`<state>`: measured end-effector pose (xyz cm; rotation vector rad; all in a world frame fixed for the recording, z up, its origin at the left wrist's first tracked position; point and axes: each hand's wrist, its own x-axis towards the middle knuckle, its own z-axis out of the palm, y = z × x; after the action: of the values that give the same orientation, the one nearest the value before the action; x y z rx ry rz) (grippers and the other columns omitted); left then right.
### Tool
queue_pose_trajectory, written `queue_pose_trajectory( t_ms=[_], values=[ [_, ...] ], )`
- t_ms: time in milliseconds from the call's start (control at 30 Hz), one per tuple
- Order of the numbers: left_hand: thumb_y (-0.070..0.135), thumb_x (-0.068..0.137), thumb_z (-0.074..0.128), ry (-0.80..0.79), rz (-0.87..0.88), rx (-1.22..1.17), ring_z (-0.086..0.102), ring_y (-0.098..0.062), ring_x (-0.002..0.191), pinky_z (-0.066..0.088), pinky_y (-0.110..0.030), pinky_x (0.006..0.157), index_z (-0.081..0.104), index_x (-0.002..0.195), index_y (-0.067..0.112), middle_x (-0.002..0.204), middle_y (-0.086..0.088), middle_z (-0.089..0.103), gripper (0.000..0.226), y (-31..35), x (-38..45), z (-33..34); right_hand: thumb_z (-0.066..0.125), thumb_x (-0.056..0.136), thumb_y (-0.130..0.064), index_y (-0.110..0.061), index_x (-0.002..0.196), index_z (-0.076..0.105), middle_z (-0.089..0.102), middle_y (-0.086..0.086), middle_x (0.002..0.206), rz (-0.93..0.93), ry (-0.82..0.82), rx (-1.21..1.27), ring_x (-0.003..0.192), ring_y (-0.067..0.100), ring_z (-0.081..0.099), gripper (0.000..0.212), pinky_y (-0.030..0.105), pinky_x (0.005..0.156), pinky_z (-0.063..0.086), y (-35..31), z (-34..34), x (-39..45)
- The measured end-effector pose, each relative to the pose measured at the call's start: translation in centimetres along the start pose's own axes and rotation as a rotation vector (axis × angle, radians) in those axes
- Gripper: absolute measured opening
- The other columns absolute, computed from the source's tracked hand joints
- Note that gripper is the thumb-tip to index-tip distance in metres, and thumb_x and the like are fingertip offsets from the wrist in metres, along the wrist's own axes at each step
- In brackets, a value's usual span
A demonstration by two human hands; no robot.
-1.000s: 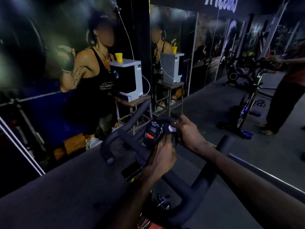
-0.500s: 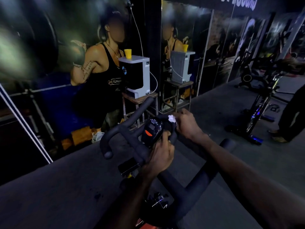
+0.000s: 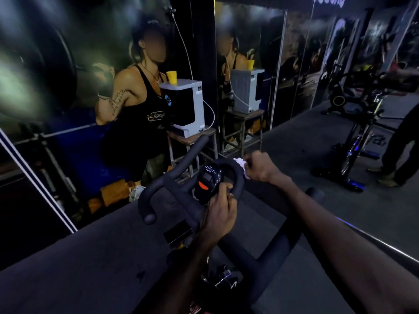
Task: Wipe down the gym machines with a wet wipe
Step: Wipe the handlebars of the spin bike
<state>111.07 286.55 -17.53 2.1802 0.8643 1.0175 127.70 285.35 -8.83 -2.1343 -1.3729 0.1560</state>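
The right hand (image 3: pixel 260 167) pinches a white wet wipe (image 3: pixel 241 163) against the handlebar loop (image 3: pixel 238 177). The left hand (image 3: pixel 221 214) curls around the console (image 3: pixel 207 181), which bears an orange mark; its logo is unreadable.

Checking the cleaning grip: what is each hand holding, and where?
Right hand grips a bunched white wet wipe against the handlebar loop. Left hand holds the bike console at its lower edge.
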Motion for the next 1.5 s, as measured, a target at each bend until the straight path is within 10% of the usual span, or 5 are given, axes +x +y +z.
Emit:
queue_pose_trajectory(
  t_ms=[467, 633, 833, 933, 1500],
  values=[
    [0.012, 0.083, 0.044, 0.03, 0.007, -0.059, 0.063, -0.032, 0.08, 0.049, -0.043, 0.07, 0.057, 0.102, 0.016, 0.084, -0.008, 0.068, 0.023, -0.6, -0.3, -0.8, 0.071, 0.08, -0.017, -0.012, 0.066, 0.06, 0.067, 0.005, 0.067, 0.344, 0.145, 0.274, 0.071, 0.017, 0.063, 0.018, 0.031, 0.067, 0.052, -1.4, 1.8, -6.5],
    [-0.005, 0.082, 0.049, -0.146, -0.151, -0.151, 0.066, -0.023, 0.095, 0.049, -0.03, 0.085, 0.068, 0.096, 0.014, 0.096, -0.003, 0.072, 0.03, -0.2, 1.1, -2.5, 0.064, 0.088, -0.027, -0.011, 0.051, 0.059, 0.058, 0.003, 0.048, 0.346, -0.085, 0.341, 0.039, 0.01, 0.05, 0.04, 0.023, 0.044, 0.042, -2.1, 5.5, -10.6],
    [0.014, 0.076, 0.046, -0.257, -0.156, -0.191, 0.071, -0.027, 0.075, 0.058, -0.048, 0.073, 0.061, 0.069, 0.024, 0.079, -0.003, 0.074, 0.019, 0.4, 3.5, -6.0, 0.065, 0.088, -0.021, -0.014, 0.049, 0.057, 0.051, -0.004, 0.043, 0.457, 0.066, 0.423, 0.04, 0.01, 0.046, 0.04, 0.021, 0.042, 0.038, -2.5, 7.2, -11.1],
    [0.009, 0.081, 0.046, -0.231, -0.056, -0.172, 0.07, -0.028, 0.072, 0.057, -0.043, 0.072, 0.058, 0.066, 0.027, 0.076, 0.003, 0.073, 0.027, 0.3, 3.8, -7.4, 0.057, 0.084, -0.01, -0.013, 0.052, 0.06, 0.051, 0.005, 0.049, 0.437, -0.177, 0.409, 0.044, 0.012, 0.044, 0.032, 0.023, 0.046, 0.034, -3.0, 7.3, -12.2],
    [-0.001, 0.078, 0.051, 0.053, 0.174, -0.142, 0.054, -0.021, 0.094, 0.031, -0.02, 0.088, 0.066, 0.084, 0.012, 0.095, -0.004, 0.062, 0.021, -3.0, 4.2, -7.5, 0.034, 0.091, 0.011, 0.004, 0.101, 0.062, 0.065, 0.02, 0.09, 0.73, -0.033, 1.386, 0.071, 0.026, 0.069, 0.03, 0.035, 0.062, 0.062, -2.1, 7.9, -9.3]
  ],
)
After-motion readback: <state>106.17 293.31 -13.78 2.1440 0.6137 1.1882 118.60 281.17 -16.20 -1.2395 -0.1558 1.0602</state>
